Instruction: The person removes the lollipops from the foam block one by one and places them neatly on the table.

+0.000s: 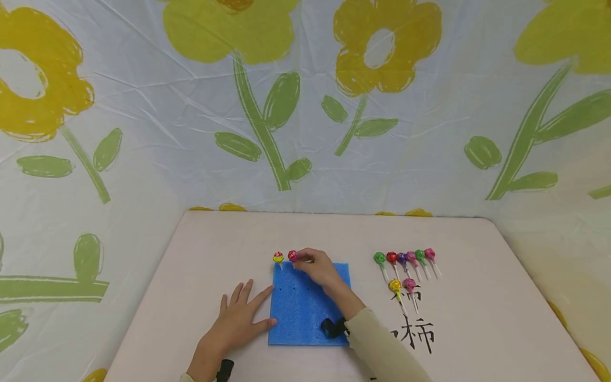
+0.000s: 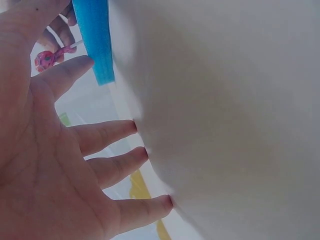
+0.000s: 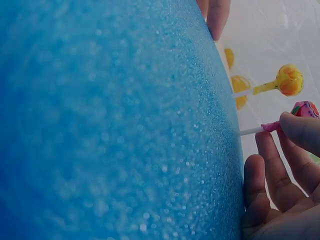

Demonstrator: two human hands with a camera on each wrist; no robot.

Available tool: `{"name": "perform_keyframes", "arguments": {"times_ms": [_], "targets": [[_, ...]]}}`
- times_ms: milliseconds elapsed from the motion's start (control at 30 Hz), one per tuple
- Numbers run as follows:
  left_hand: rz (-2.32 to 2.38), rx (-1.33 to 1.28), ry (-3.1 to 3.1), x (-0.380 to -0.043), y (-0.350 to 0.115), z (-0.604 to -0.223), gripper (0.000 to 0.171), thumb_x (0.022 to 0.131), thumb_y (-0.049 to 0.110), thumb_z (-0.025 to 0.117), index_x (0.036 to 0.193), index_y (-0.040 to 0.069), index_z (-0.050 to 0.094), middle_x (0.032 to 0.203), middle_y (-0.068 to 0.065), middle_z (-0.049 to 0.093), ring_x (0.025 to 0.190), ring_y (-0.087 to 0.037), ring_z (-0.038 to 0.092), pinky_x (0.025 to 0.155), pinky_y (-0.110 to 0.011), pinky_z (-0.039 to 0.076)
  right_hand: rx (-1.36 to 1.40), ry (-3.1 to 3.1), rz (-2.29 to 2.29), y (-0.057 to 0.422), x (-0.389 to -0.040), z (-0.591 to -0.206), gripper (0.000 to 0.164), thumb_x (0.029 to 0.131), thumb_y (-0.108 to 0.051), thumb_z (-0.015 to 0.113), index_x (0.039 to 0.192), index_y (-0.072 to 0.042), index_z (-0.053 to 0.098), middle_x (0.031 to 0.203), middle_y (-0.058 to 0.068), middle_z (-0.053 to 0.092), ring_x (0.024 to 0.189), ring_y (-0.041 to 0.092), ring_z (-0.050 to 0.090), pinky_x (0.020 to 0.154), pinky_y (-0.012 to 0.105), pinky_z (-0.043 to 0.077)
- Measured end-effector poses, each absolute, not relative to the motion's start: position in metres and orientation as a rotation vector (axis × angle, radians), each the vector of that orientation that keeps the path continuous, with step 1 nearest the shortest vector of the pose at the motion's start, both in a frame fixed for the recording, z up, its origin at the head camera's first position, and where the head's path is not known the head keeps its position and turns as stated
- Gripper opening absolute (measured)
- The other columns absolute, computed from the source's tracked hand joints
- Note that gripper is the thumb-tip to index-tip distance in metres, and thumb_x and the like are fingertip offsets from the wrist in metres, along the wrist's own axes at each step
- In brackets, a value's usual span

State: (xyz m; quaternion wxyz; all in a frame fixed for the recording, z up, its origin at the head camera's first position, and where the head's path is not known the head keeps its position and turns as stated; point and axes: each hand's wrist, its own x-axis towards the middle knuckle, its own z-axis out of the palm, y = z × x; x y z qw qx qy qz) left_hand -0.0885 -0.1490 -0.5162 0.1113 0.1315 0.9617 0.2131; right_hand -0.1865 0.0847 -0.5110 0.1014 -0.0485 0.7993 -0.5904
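A blue foam board [image 1: 296, 323] lies on the table, with small dark holes across it. My right hand [image 1: 317, 268] pinches a pink lollipop [image 1: 293, 255] at its wrapper, near the far edge of the board. In the right wrist view, that lollipop's white stick [image 3: 251, 131] meets the foam surface. Beside it a yellow lollipop [image 3: 290, 80] stands in the board by its stick. My left hand [image 1: 241, 318] is spread flat at the board's left side. Its index finger and thumb touch the board's edge, and the other fingertips [image 2: 165, 201] rest on the table.
Right of the board lies a row of several wrapped lollipops [image 1: 402, 259], with a yellow lollipop [image 1: 395, 285] and a pink one [image 1: 409, 285] nearer me. Black written characters [image 1: 417, 334] mark the tabletop. A flower-patterned cloth [image 1: 191, 159] rises behind the table's far edge.
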Motion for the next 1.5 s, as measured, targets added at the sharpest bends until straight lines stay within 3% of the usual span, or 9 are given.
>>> {"name": "perform_keyframes", "arguments": {"times_ms": [233,467,600,967,1267,1500], "targets": [[0.6,0.386,2.838,-0.091,-0.149,-0.521,0.075,0.088,0.065,0.064,0.152,0.034,0.043,0.159,-0.022,0.027,0.145,-0.049,0.02,0.105,-0.079,0.012,-0.17,2.348,-1.788,0.085,-0.186,-0.509,0.018,0.093,-0.012,0.072,0.108,-0.003,0.072,0.097,0.005,0.07,0.087,0.019,0.061,0.072,0.033,0.049],[0.599,0.399,2.847,-0.091,-0.149,-0.523,0.075,0.088,0.066,0.063,0.152,0.034,0.043,0.159,-0.022,0.028,0.145,-0.049,0.02,0.105,-0.079,0.012,-0.135,2.253,-1.913,0.09,-0.188,-0.508,0.021,0.094,-0.014,0.071,0.113,-0.003,0.071,0.097,0.007,0.071,0.09,0.035,0.065,0.077,0.04,0.053],[0.602,0.389,2.835,-0.091,-0.149,-0.522,0.074,0.088,0.066,0.063,0.152,0.035,0.043,0.159,-0.022,0.027,0.145,-0.049,0.019,0.105,-0.078,0.011,-0.091,2.213,-1.954,0.095,-0.186,-0.502,0.025,0.095,-0.018,0.071,0.115,-0.004,0.071,0.099,0.007,0.071,0.092,0.037,0.064,0.077,0.041,0.052],[0.587,0.367,2.835,-0.09,-0.147,-0.523,0.075,0.087,0.066,0.064,0.152,0.034,0.044,0.159,-0.022,0.029,0.145,-0.049,0.02,0.105,-0.078,0.011,-0.048,2.18,-1.982,0.12,-0.177,-0.488,0.029,0.094,-0.02,0.072,0.118,-0.004,0.071,0.104,0.01,0.073,0.097,0.039,0.063,0.095,0.055,0.046],[0.608,0.389,2.843,-0.09,-0.149,-0.525,0.075,0.087,0.065,0.065,0.152,0.035,0.043,0.159,-0.022,0.028,0.145,-0.049,0.019,0.105,-0.079,0.011,-0.021,2.271,-1.949,0.157,-0.167,-0.475,0.029,0.098,-0.02,0.068,0.121,-0.003,0.069,0.107,0.011,0.073,0.106,0.039,0.062,0.092,0.044,0.05],[0.6,0.387,2.846,-0.09,-0.149,-0.524,0.076,0.087,0.066,0.064,0.152,0.035,0.043,0.159,-0.022,0.028,0.145,-0.049,0.02,0.105,-0.078,0.012,0.033,2.332,-1.917,0.189,-0.157,-0.468,0.033,0.098,-0.023,0.067,0.124,-0.003,0.068,0.109,0.01,0.072,0.105,0.04,0.06,0.092,0.046,0.048]]}}
